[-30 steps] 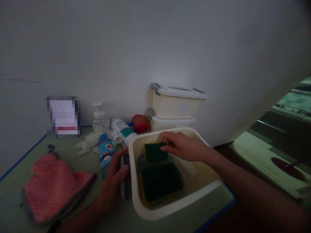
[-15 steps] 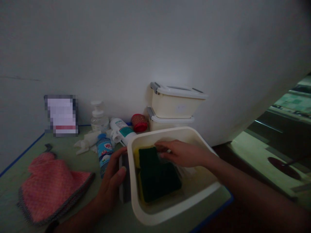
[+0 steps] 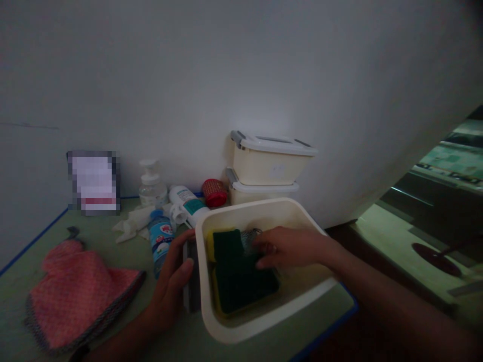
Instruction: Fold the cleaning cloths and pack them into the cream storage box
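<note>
A cream plastic storage bin without a lid stands tilted in view near the table's front edge. My left hand is closed on its left side, fingers behind and thumb against the grey side latch. Inside the bin lie two yellow sponges with dark green scouring faces, the smaller one farther back. A grey mesh scrubber sits beside the smaller sponge, partly hidden by my fingers. My right hand reaches over the bin's right side, its thumb and fingers apart, the fingertips at the scrubber's edge.
Left of the bin lie a blue-labelled bottle, a white bottle and a pink cloth. Behind are a pump bottle, a red woven basket and stacked lidded bins by the wall.
My right hand has drawn back slightly to the right, uncovering the grey mesh scrubber, and its fingers have spread. My left hand keeps its hold on the bin.
</note>
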{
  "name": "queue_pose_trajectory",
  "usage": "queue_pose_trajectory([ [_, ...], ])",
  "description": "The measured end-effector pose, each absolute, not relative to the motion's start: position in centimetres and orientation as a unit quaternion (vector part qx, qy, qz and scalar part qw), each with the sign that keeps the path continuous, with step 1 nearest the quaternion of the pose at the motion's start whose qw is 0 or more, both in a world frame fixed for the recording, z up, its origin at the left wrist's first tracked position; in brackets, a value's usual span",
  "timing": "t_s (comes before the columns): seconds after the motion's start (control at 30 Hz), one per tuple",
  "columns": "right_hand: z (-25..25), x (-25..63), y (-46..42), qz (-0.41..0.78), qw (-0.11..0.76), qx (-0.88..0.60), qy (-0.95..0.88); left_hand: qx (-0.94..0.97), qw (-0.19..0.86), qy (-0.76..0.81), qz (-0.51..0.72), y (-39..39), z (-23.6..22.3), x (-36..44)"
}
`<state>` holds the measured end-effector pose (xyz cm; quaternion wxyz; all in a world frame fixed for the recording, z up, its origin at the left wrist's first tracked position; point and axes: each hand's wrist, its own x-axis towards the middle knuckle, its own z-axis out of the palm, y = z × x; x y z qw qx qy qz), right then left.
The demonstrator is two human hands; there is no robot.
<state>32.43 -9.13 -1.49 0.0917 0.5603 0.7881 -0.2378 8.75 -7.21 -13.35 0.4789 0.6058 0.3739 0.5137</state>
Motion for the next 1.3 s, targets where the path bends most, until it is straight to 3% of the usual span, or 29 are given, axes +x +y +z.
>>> queue_pose_trajectory([
  [0.27, -1.5, 31.6, -9.2, -0.266, 0.095, 0.549, 0.787, 0.583, 0.544, 0.318, 0.514, -7.1, -13.7, 8.5],
  [0.47, 3.0, 33.4, -10.0, -0.255, -0.012, 0.577, 0.776, 0.611, 0.537, 0.333, 0.477, -7.0, -12.5, 8.6],
  [0.6, 4.0, 33.5, -9.7, -0.300, -0.118, 0.586, 0.743, 0.662, 0.520, 0.350, 0.411, -7.1, -10.0, 8.6],
  [0.73, 3.5, 31.4, -9.3, -0.287, -0.161, 0.554, 0.765, 0.692, 0.425, 0.361, 0.459, -7.2, -6.3, 7.8],
  [0.8, 3.5, 30.0, -9.4, -0.272, -0.176, 0.533, 0.781, 0.668, 0.433, 0.367, 0.481, -7.2, -4.2, 7.1],
  [0.9, 3.7, 28.5, -9.5, -0.271, -0.196, 0.512, 0.791, 0.725, 0.460, 0.332, 0.391, -6.5, -1.9, 5.6],
  [1.0, 3.2, 28.6, -9.4, -0.291, -0.162, 0.508, 0.795, 0.681, 0.438, 0.396, 0.433, -5.0, -1.8, 3.3],
  [1.1, 1.5, 29.3, -8.8, -0.246, -0.052, 0.552, 0.795, 0.599, 0.309, 0.522, 0.522, -3.0, -4.0, -0.2],
  [1.2, -0.6, 28.9, -8.1, -0.227, 0.016, 0.544, 0.808, 0.609, 0.190, 0.617, 0.460, -1.2, -7.3, -3.4],
  [1.3, -2.3, 27.6, -8.0, -0.223, 0.013, 0.523, 0.822, 0.622, 0.167, 0.634, 0.428, -0.1, -10.0, -5.2],
])
